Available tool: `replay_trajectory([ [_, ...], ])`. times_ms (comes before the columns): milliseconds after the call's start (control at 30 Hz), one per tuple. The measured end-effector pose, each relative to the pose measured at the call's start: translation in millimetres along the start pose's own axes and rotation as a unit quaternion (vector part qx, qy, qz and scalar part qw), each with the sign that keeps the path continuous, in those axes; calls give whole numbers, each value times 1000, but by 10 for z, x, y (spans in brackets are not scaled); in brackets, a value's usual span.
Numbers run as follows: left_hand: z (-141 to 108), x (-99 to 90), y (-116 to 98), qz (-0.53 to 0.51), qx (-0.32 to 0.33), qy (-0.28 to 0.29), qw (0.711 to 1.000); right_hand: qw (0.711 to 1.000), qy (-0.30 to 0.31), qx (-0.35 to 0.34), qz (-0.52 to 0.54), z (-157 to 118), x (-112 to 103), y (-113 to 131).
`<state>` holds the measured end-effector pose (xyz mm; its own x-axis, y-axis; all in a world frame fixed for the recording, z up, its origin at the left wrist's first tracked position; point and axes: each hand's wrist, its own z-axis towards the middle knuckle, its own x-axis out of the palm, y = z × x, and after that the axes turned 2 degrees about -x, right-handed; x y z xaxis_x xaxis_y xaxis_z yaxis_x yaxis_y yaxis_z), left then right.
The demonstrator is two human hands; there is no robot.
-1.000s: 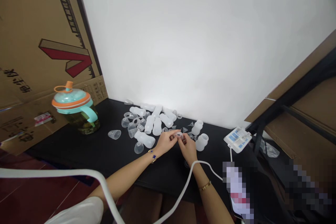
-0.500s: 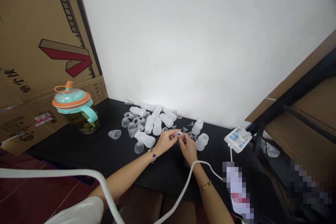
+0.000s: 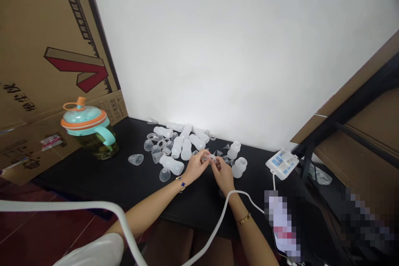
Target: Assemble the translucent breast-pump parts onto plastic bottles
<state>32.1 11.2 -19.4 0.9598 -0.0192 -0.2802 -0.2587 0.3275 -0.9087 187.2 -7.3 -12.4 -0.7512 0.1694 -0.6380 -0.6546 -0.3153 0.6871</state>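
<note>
**Both hands pinch a small clear ring above a black table strewn with soft-looking plastic pieces**

Behind the fingers rises a smooth, matte white wall (image 3: 218, 50). Well to their left stands a flat-sided brown cardboard box (image 3: 46, 25) with a red and dark angular print. Beneath them spreads the dark, flat table (image 3: 131, 183). Between box and fingers sits a rounded, see-through jug (image 3: 89, 131), its teal lid banded in orange, its contents dark green.

A smooth white cable (image 3: 218, 224) curves across on the body side of the fingers. Well to their right lies a white plastic block (image 3: 282, 164) with blue patches.

The left hand (image 3: 195, 166) and right hand (image 3: 223, 174) meet, fingertips of both clamped on the ring (image 3: 211, 158), a thin, round, translucent piece partly hidden by them.

Left of and beyond the fingers, milky, waisted bottles (image 3: 173, 165) lie in a loose heap; just to their right stand two more bottles (image 3: 239, 168), open mouths up. Clear domed cups (image 3: 164, 174) are scattered to the left, and tiny clear cone-shaped pieces (image 3: 219, 153) lie just beyond the fingertips.
</note>
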Motion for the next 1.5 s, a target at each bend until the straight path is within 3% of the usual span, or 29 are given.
replay_trajectory([
  [200, -11, -23, -56, 61, 21, -8, 998, 1000, 7, 10, -2, -1, -4, -10],
  [567, -32, 13, -51, 9, 18, -15, 1000, 999, 0, 10, 45, -10, 19, -64],
  [1500, -37, -13, -81, 37, 16, -21, 999, 999, 4, 3, 35, -11, 8, -27],
])
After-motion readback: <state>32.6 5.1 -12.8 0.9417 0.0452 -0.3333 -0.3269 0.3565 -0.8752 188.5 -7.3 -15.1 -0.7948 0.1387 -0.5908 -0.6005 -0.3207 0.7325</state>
